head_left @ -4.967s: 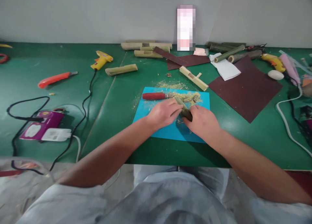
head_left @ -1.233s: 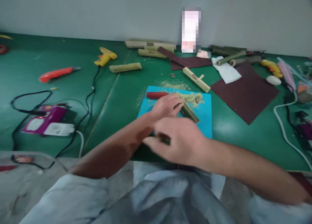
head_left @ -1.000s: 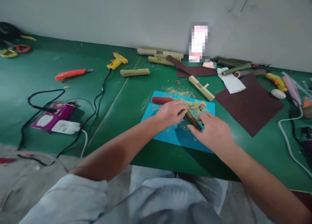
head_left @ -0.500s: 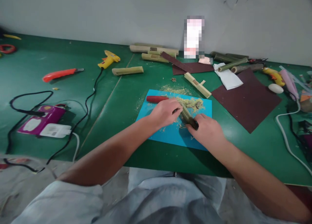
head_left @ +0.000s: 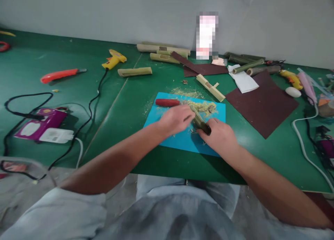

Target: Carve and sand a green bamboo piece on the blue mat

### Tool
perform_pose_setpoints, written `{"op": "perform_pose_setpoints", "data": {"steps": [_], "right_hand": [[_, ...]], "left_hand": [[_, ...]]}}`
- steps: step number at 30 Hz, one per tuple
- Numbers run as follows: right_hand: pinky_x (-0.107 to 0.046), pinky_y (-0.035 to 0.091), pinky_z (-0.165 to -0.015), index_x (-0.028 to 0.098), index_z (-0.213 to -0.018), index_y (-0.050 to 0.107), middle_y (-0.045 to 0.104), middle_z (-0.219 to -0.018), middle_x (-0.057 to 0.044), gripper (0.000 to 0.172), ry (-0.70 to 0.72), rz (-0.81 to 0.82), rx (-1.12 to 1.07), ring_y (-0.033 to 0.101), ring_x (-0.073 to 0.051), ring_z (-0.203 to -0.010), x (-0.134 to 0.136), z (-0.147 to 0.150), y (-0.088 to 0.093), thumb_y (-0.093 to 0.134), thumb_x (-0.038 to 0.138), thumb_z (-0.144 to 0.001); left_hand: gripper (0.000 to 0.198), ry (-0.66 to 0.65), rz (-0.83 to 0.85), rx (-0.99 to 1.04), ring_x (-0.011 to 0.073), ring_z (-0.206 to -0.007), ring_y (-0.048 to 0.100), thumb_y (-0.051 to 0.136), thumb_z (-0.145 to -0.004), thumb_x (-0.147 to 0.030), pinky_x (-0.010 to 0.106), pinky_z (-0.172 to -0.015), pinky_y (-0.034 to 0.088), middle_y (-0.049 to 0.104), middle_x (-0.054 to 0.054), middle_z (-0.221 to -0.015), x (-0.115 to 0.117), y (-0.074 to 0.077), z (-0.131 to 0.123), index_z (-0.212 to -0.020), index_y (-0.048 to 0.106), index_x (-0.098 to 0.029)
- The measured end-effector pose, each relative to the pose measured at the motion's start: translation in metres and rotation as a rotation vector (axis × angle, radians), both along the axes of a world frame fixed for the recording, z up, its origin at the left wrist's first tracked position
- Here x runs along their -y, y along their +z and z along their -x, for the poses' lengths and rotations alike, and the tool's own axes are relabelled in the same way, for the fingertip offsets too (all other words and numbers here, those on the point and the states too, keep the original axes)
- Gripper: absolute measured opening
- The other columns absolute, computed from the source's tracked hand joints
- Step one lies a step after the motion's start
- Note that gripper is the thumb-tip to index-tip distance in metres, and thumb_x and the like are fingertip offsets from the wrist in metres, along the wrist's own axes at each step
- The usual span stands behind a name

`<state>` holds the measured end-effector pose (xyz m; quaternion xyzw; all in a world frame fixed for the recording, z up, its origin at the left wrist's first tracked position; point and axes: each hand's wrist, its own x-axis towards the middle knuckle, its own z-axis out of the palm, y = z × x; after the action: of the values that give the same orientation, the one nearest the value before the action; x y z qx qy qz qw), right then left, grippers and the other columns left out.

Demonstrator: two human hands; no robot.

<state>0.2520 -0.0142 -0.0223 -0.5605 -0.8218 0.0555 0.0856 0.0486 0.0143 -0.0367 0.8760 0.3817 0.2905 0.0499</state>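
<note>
My right hand [head_left: 220, 133] is closed around the near end of a short green bamboo tube [head_left: 199, 121], which lies slanted over a blue sheet [head_left: 172, 139]. At the tube's far end is my left hand [head_left: 176, 118], its fingers pinched together against the bamboo. A small dark patch shows between those fingers; I cannot make out what it is. Behind the left hand rests a red handle [head_left: 167, 102] of a tool, its other end lying toward the shavings. Pale shavings [head_left: 200, 107] are heaped on the sheet beyond the tube.
Beyond the sheet lies a notched bamboo piece [head_left: 211, 87]. Dark brown sheets [head_left: 263, 107] and a white cloth [head_left: 244, 79] are on the right. Leftward are a yellow glue gun [head_left: 114, 60], a red-handled cutter [head_left: 61, 75] and a purple power box [head_left: 41, 123] with trailing cords.
The whole view has shifted slightly, so things sit a little higher and further left. My left hand has turned a little at the tube; my right hand keeps its hold.
</note>
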Motion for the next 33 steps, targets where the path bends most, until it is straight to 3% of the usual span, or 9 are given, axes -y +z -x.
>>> {"op": "perform_pose_setpoints", "data": {"steps": [2, 6, 10, 13, 17, 21, 24, 28, 33], "right_hand": [[-0.031, 0.032, -0.059, 0.019, -0.085, 0.06, 0.067, -0.081, -0.007, 0.026, 0.001, 0.005, -0.014, 0.061, -0.02, -0.071, -0.0001, -0.0006, -0.0005, 0.059, 0.045, -0.089], [-0.031, 0.032, -0.059, 0.018, -0.086, 0.06, 0.067, -0.083, -0.007, 0.024, 0.014, 0.002, -0.011, 0.062, -0.02, -0.072, 0.0, -0.0007, -0.0008, 0.057, 0.042, -0.09], [-0.032, 0.033, -0.059, 0.019, -0.086, 0.06, 0.067, -0.083, -0.007, 0.026, -0.005, 0.009, 0.0, 0.062, -0.021, -0.072, -0.0001, 0.0002, -0.0002, 0.059, 0.045, -0.089], [-0.031, 0.033, -0.059, 0.019, -0.085, 0.06, 0.067, -0.084, -0.008, 0.024, 0.016, 0.001, 0.007, 0.062, -0.02, -0.073, 0.0001, 0.0003, -0.0001, 0.057, 0.042, -0.09], [-0.031, 0.033, -0.059, 0.018, -0.085, 0.06, 0.067, -0.083, -0.008, 0.027, 0.0, 0.003, 0.005, 0.062, -0.021, -0.073, 0.0002, -0.0002, -0.0003, 0.057, 0.045, -0.09], [-0.032, 0.034, -0.06, 0.018, -0.086, 0.06, 0.068, -0.084, -0.009, 0.024, 0.033, 0.002, 0.008, 0.063, -0.021, -0.074, 0.0001, -0.0005, -0.0007, 0.055, 0.04, -0.09], [-0.031, 0.033, -0.059, 0.018, -0.087, 0.06, 0.067, -0.083, -0.008, 0.027, 0.011, 0.004, 0.0, 0.063, -0.021, -0.073, -0.0001, -0.0004, -0.0004, 0.057, 0.045, -0.09], [-0.031, 0.033, -0.059, 0.018, -0.086, 0.061, 0.068, -0.084, -0.008, 0.024, 0.041, -0.006, 0.008, 0.063, -0.021, -0.074, -0.0009, -0.0003, -0.0003, 0.057, 0.042, -0.09], [-0.031, 0.031, -0.058, 0.018, -0.087, 0.061, 0.068, -0.083, -0.008, 0.027, 0.014, 0.005, 0.023, 0.063, -0.021, -0.073, -0.0008, -0.0002, 0.0008, 0.056, 0.044, -0.091]], "left_hand": [[0.027, 0.04, -0.034, 0.01, 0.0175, -0.074, 0.059, 0.047, -0.098, -0.023, 0.03, -0.066, 0.046, 0.063, 0.006, -0.077, -0.0004, -0.0014, -0.0003, -0.079, 0.065, -0.015], [0.028, -0.068, 0.026, -0.047, 0.0157, -0.075, 0.06, 0.048, -0.099, -0.025, 0.028, -0.066, 0.045, 0.064, 0.005, -0.08, 0.0004, -0.0006, -0.0015, -0.079, 0.065, -0.018], [0.032, 0.079, -0.025, 0.021, 0.0164, -0.07, 0.056, 0.046, -0.099, -0.026, 0.03, -0.065, 0.044, 0.058, 0.004, -0.071, 0.0002, 0.0007, -0.0015, -0.073, 0.062, -0.017], [0.029, -0.076, 0.051, -0.057, 0.0153, -0.073, 0.058, 0.046, -0.099, -0.025, 0.028, -0.065, 0.045, 0.061, 0.004, -0.077, 0.0013, -0.0003, -0.0011, -0.077, 0.064, -0.018], [0.028, 0.058, -0.012, 0.042, 0.0175, -0.076, 0.059, 0.047, -0.098, -0.023, 0.03, -0.068, 0.046, 0.062, 0.006, -0.077, 0.0015, -0.0004, -0.0005, -0.076, 0.063, -0.016], [0.03, -0.099, 0.028, -0.059, 0.0155, -0.073, 0.058, 0.045, -0.099, -0.025, 0.028, -0.065, 0.044, 0.061, 0.004, -0.076, 0.0027, 0.0007, -0.003, -0.077, 0.063, -0.017], [0.027, 0.044, -0.011, 0.013, 0.017, -0.076, 0.059, 0.046, -0.098, -0.024, 0.03, -0.068, 0.046, 0.063, 0.005, -0.077, 0.0019, 0.0011, -0.0028, -0.079, 0.064, -0.017], [0.031, -0.053, 0.031, -0.066, 0.016, -0.073, 0.059, 0.045, -0.1, -0.026, 0.029, -0.065, 0.045, 0.062, 0.005, -0.077, 0.0024, 0.0014, -0.0025, -0.078, 0.064, -0.017], [0.032, 0.013, -0.019, -0.004, 0.017, -0.073, 0.059, 0.045, -0.099, -0.025, 0.029, -0.064, 0.045, 0.062, 0.006, -0.076, 0.0026, -0.0001, -0.0029, -0.075, 0.063, -0.016]]}}
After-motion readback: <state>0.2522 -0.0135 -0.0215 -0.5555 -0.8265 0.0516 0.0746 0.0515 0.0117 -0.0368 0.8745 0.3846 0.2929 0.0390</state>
